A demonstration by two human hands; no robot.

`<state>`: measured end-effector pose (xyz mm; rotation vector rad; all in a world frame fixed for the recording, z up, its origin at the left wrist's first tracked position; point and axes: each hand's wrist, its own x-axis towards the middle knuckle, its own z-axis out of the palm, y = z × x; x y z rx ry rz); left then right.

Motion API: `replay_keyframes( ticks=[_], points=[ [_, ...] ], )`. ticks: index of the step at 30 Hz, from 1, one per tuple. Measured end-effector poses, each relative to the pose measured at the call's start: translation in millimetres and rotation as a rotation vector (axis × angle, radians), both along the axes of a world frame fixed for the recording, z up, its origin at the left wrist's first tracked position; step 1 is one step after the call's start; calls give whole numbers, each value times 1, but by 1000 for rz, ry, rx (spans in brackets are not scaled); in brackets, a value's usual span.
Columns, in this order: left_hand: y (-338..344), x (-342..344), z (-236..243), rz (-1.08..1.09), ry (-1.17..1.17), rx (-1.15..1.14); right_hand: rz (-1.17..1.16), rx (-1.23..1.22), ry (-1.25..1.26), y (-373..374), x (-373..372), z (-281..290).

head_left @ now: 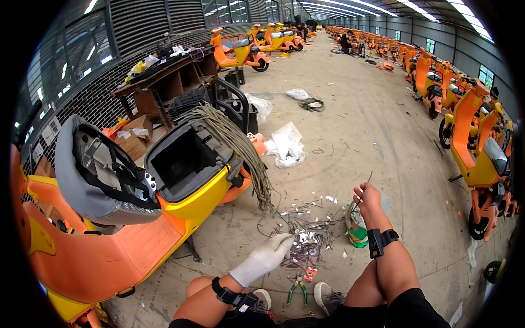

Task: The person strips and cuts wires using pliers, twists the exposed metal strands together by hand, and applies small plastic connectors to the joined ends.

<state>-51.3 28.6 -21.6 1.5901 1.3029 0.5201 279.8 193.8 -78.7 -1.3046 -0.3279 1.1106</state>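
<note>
My left grip (268,255), in a pale glove, is curled low at the scrap heap (310,250) on the concrete floor (407,180), in front of my shoes (330,298); I can't tell whether it is clamped on a strand. My bare right grip (369,200) is raised above the green-and-white bag (358,234), its fingers bent, and a thin dark strand (371,176) shows just past them, though whether I'm pinching it is unclear. I'd expect such strands to be light, springy and easily tangled, best taken near the middle, with the glove against sharp cut ends. The pliers (298,286) lie near the heap, handles toward me. On my left the orange-and-yellow scooter (136,246) and its drooping cord bundle (240,139) limit my elbow; the wider room is ahead and to the right, short of the parked scooters (467,136)
</note>
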Motion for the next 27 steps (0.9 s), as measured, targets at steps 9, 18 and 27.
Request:
replay_keyframes(
  ticks=[9, 18, 27],
  points=[
    [-1, 11, -4, -64, 68, 155, 208, -58, 149, -9, -5, 10],
    [-6, 9, -7, -239, 301, 187, 360, 397, -137, -34, -35, 55],
    [-4, 12, -13, -313, 343, 178, 436, 304, -110, -29, -36, 42]
  ],
)
